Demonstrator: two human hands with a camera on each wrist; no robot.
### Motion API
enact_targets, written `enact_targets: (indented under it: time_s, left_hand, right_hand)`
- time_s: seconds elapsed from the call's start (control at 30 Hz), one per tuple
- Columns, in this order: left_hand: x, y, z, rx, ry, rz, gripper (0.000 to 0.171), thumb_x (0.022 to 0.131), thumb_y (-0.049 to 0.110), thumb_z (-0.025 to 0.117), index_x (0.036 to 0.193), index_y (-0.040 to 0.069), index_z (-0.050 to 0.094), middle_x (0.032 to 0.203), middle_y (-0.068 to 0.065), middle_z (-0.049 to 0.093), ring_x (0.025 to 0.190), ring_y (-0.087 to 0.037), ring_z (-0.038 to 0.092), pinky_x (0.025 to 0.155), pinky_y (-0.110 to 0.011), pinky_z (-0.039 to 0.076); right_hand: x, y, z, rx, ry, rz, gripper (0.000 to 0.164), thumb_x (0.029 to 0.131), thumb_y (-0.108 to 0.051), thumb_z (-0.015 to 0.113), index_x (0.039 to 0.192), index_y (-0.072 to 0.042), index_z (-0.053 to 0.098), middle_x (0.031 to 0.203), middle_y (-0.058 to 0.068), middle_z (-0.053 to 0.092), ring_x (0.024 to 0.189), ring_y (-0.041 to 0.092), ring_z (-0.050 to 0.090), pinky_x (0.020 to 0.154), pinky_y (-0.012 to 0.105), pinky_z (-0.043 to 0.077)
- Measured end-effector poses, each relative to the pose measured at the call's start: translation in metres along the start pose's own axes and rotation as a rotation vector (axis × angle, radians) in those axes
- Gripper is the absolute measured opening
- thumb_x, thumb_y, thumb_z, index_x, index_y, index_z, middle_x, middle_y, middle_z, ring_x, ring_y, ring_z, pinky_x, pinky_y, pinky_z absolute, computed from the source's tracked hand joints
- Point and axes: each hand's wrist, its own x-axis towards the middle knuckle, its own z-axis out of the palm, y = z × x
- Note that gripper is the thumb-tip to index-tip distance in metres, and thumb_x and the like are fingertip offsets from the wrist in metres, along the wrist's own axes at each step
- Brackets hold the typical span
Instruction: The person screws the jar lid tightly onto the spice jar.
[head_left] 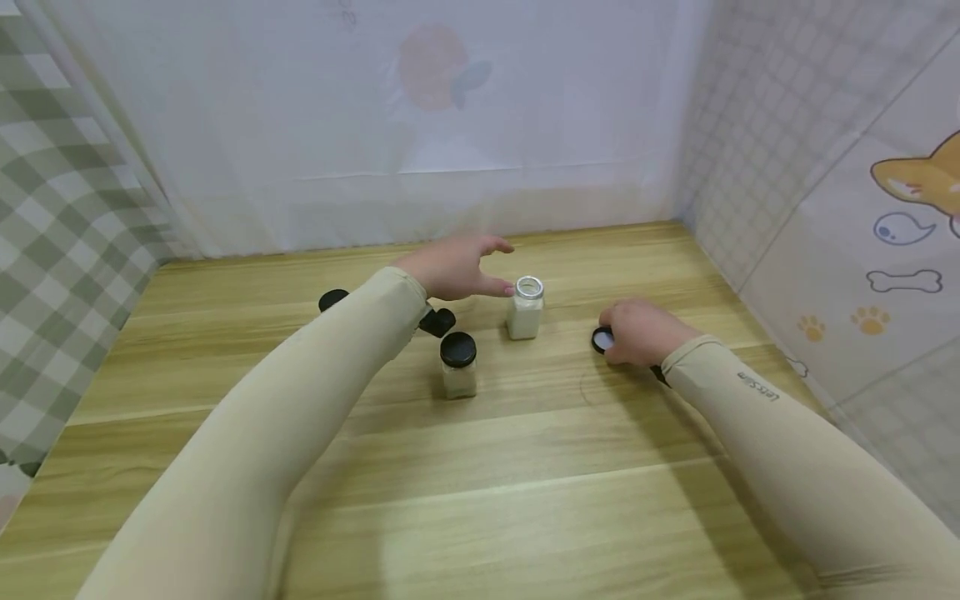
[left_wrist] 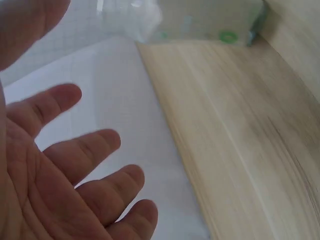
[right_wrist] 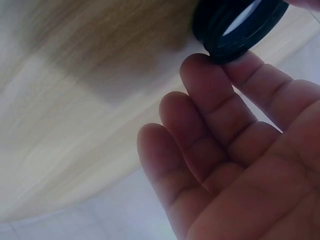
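An uncapped square glass jar (head_left: 524,315) with pale contents stands on the table, its bare rim facing up. My left hand (head_left: 463,268) is just left of it, fingers spread and thumb tip by the rim; whether the thumb touches the glass I cannot tell. In the left wrist view the jar (left_wrist: 200,20) lies across the top, past the fingers (left_wrist: 100,145). On the right, my right hand (head_left: 641,332) pinches a black screw lid (head_left: 602,340), its white inner side showing. The right wrist view shows this lid (right_wrist: 240,30) at the fingertips.
A second jar (head_left: 459,367) with a black lid on stands nearer me, left of the uncapped one. Another black lid (head_left: 332,299) shows behind my left sleeve, mostly hidden. White cloth walls (head_left: 525,108) close off the table's back and right side.
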Motion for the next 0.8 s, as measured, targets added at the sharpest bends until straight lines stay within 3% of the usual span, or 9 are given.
enact_targets:
  time_s: [0.17,0.37,0.63,0.8]
  left_hand:
    - [0.007,-0.01,0.007,0.007,-0.051,-0.002,0.077,0.096,0.055,0.073,0.162,0.037,0.038,0.171,0.005,0.035,0.154,-0.023,0.041,0.123,-0.046,0.036]
    - [0.018,-0.018,0.02,0.042,-0.082,-0.001,0.078,0.096,0.056,0.073,0.162,0.036,0.038,0.17,0.004,0.038,0.155,-0.024,0.039,0.124,-0.047,0.034]
    - [0.03,-0.017,0.035,0.064,-0.115,0.003,0.081,0.094,0.058,0.074,0.162,0.034,0.039,0.166,0.002,0.045,0.154,-0.024,0.041,0.125,-0.047,0.034]
    - [0.031,-0.016,0.038,0.09,-0.132,0.006,0.081,0.095,0.057,0.073,0.163,0.031,0.038,0.166,0.001,0.044,0.155,-0.023,0.04,0.126,-0.044,0.033]
  right_hand:
    - [0.0,0.001,0.001,0.004,0.002,0.01,0.015,0.073,-0.006,0.073,0.078,-0.011,0.06,0.077,0.003,0.058,0.073,0.021,0.048,0.069,0.033,0.04]
    - [-0.001,0.003,0.0,0.0,0.001,0.011,0.015,0.074,-0.006,0.073,0.079,-0.01,0.06,0.076,0.003,0.058,0.073,0.021,0.048,0.069,0.034,0.041]
    - [-0.004,0.005,0.001,-0.01,0.007,0.004,0.016,0.073,-0.007,0.074,0.079,-0.01,0.06,0.077,0.003,0.058,0.073,0.021,0.049,0.069,0.035,0.042]
    - [-0.004,0.006,0.001,-0.004,0.002,0.014,0.015,0.073,-0.008,0.074,0.08,-0.01,0.06,0.077,0.003,0.058,0.073,0.021,0.049,0.069,0.035,0.042]
